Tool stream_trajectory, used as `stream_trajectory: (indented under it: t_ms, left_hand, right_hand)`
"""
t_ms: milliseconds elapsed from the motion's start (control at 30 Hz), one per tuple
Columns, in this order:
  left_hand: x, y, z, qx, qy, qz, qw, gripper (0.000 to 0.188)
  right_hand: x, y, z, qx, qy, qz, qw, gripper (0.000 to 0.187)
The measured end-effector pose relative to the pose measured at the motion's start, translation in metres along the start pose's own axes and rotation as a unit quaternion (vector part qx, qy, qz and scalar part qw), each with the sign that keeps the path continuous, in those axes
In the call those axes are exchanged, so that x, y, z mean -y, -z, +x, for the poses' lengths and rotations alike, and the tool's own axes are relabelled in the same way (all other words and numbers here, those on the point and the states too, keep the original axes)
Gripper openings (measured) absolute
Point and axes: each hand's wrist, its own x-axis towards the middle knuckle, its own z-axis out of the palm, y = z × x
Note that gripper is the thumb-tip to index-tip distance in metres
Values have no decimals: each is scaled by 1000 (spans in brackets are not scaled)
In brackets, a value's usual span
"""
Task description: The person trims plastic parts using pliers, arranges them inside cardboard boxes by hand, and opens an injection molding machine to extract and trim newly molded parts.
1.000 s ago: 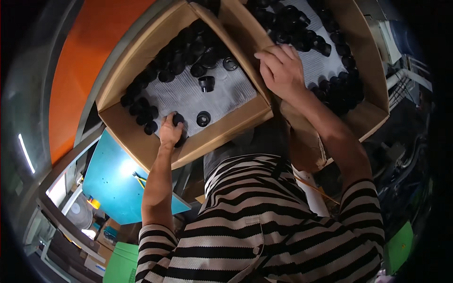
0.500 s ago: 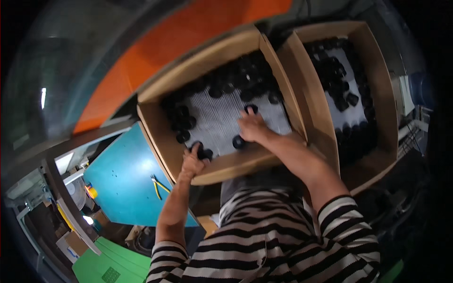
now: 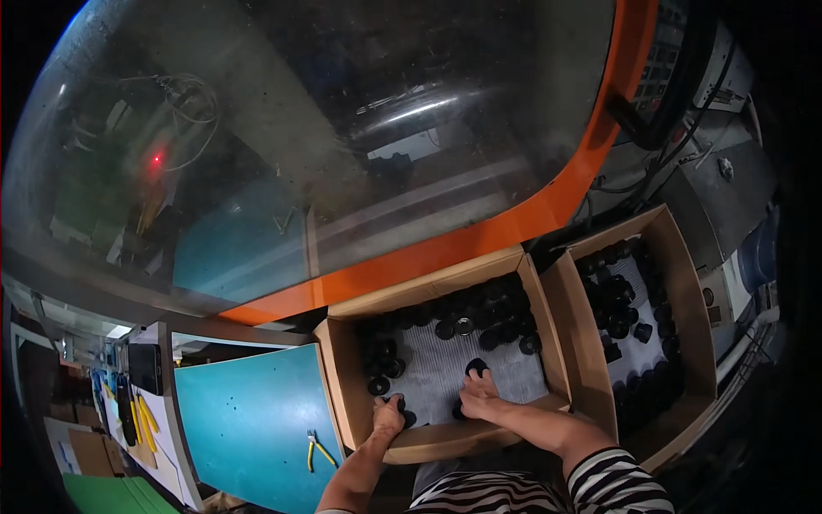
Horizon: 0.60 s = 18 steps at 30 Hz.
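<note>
Inside a cardboard box point(image 3: 445, 446) with a grey ribbed liner point(image 3: 432, 364), both my hands are down among black round cap-like parts point(image 3: 509, 295). At the near left corner, my left hand point(image 3: 388, 417) has its fingers curled round a black part point(image 3: 410, 419) or two, largely hidden by the hand. My right hand point(image 3: 478, 396) reaches into the middle of the box, fingers closed on another black part point(image 3: 476, 366). One more black part lies beside its heel, partly covered. Stacked parts line the far and left walls.
To the right stands a second cardboard box point(image 3: 582, 321) of similar parts. A teal board point(image 3: 257, 420) on the left bears yellow-handled pliers point(image 3: 320, 452). Beyond the boxes is an orange-framed machine window point(image 3: 411, 257). Several yellow-handled tools point(image 3: 145, 423) and a dark phone-like object point(image 3: 145, 368) are farther left.
The head view has tipped up, so boxes and hands sit lower and more of the machine shows. My right hand now partly covers the part beside it; my left hand stays at its corner.
</note>
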Motion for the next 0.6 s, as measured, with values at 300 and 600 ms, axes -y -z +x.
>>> stream_trajectory:
  t_ms: [300, 600]
  left_hand:
    - [-3, 25, -26, -50, -39, -67, 996, 54]
    - [-213, 171, -47, -151, -327, -130, 924, 52]
  right_hand:
    - [8, -88, 21, -93, 59, -70, 991, 18]
    - [-29, 69, -80, -393, -72, 277, 874, 12]
